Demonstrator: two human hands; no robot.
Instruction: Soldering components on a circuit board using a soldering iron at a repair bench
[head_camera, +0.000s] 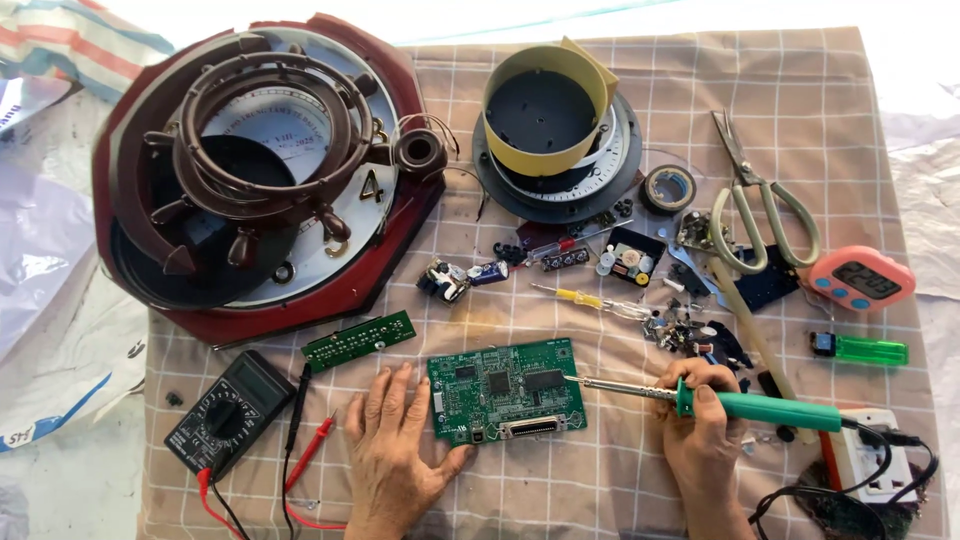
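Observation:
A green circuit board (505, 390) lies flat on the checked cloth near the front. My left hand (392, 450) rests flat beside its left edge, thumb touching the board's lower corner. My right hand (705, 425) grips a soldering iron with a green handle (775, 408). Its metal tip (572, 379) touches the board's right side.
A dismantled dark red wall clock (250, 170) fills the back left. A black multimeter (228, 412) with red and black probes, a small green board (360, 340), a yellow-rimmed round part (545, 110), scissors (760, 200), a pink timer (862, 280), a green lighter (865, 350) and a power strip (875, 455) surround the board.

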